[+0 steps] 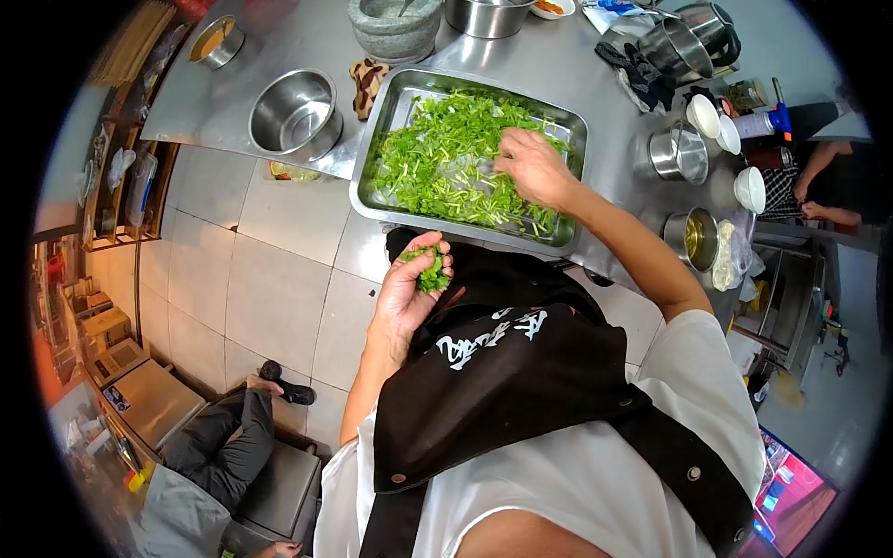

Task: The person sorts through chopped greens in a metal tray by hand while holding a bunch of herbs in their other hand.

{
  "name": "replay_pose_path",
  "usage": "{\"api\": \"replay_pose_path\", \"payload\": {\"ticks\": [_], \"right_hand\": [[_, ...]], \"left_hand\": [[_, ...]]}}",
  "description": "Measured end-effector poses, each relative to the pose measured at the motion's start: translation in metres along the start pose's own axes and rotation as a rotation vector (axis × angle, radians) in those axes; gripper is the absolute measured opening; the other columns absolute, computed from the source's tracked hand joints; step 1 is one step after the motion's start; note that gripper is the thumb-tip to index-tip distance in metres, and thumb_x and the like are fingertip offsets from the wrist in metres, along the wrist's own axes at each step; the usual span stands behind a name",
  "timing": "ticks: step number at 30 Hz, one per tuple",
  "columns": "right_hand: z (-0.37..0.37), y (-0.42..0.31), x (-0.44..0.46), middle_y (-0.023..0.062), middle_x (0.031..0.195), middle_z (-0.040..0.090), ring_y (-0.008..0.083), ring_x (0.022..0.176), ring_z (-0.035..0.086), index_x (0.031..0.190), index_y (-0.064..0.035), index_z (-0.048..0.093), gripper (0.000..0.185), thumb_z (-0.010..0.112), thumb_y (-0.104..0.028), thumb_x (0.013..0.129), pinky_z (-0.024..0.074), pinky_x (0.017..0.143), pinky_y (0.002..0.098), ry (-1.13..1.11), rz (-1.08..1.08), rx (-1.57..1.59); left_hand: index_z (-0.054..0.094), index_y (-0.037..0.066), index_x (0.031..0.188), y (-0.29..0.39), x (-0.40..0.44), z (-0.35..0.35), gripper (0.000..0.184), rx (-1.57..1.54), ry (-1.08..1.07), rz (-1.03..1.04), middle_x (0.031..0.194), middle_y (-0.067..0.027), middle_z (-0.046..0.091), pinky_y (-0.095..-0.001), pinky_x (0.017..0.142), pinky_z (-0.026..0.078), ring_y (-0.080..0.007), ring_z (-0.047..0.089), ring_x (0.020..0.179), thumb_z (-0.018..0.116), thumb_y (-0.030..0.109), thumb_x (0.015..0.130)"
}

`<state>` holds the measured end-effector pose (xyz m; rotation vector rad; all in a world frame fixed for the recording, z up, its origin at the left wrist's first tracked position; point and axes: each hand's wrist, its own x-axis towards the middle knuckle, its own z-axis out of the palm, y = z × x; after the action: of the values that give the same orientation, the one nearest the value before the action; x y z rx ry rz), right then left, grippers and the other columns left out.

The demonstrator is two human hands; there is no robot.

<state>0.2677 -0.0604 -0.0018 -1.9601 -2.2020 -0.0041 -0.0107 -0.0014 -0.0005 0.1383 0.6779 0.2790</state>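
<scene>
Nearest the camera, at the bottom centre, are the white shirt (pixel 493 488) and dark apron (pixel 521 395) of the person working. Just above the apron, left of centre, the left hand (pixel 409 284) is curled around a clump of leaves (pixel 431 272), outside the steel tray (pixel 465 229). The cut greens (pixel 423 158) lie spread in that tray at upper centre, where the right hand (pixel 535 167) has its fingers lowered among them; whether it pinches any, I cannot tell. Loosened left fingers could shed leaves onto the apron or the tiled floor (pixel 279 284), since no tray lies beneath that palm. Sweeping hard with the right hand might push stems over the right rim, as some lie close to it. The tray's near side seems to reach the edge of the surface (pixel 279 42), so a downward press or a bump from the body could tip it. The steel bowl (pixel 296 116) at upper left also stands near that edge; a swinging left elbow could catch it.
</scene>
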Motion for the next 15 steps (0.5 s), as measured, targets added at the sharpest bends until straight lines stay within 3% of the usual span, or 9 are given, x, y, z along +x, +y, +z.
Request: {"api": "replay_pose_path", "payload": {"ticks": [3,8,11,15], "right_hand": [[-0.008,0.008,-0.007,0.0083,0.092,0.054,0.0249,0.105,0.048,0.084,-0.0082,0.066,0.02,0.057,-0.005,0.066,0.0372,0.088,0.0364,-0.054,0.064,0.007],[0.0,-0.009,0.006,0.0067,0.085,0.051,0.0238,0.098,0.049,0.078,-0.0094,0.063,0.016,0.055,-0.004,0.065,0.0382,0.084,0.0357,0.124,-0.01,0.116],[0.004,-0.009,0.005,0.0063,0.084,0.051,0.0234,0.097,0.049,0.077,-0.0095,0.063,0.014,0.054,-0.005,0.066,0.0383,0.083,0.0363,-0.027,-0.02,0.155],[-0.003,-0.005,0.005,0.0055,0.085,0.052,0.0233,0.096,0.049,0.076,-0.0098,0.063,0.01,0.055,-0.008,0.07,0.0384,0.082,0.0369,0.009,0.018,0.166]], "left_hand": [[0.056,0.003,0.107,-0.001,0.003,-0.005,0.027,0.002,0.012,0.003,0.095,-0.0113,0.059,-0.03,0.072,0.049,-0.0211,0.055,0.082,0.056,-0.003,0.08],[0.056,0.003,0.106,-0.004,0.003,0.005,0.026,0.019,0.023,-0.01,0.096,-0.0112,0.059,-0.03,0.072,0.049,-0.021,0.055,0.081,0.056,-0.002,0.081],[0.055,0.003,0.107,-0.003,0.002,0.006,0.027,0.03,0.011,-0.008,0.096,-0.0112,0.059,-0.0298,0.072,0.049,-0.021,0.055,0.082,0.056,-0.002,0.081],[0.055,0.003,0.107,-0.002,0.0,-0.001,0.027,0.005,0.029,0.016,0.095,-0.0111,0.059,-0.0296,0.072,0.049,-0.0208,0.055,0.082,0.057,-0.002,0.081]]}}
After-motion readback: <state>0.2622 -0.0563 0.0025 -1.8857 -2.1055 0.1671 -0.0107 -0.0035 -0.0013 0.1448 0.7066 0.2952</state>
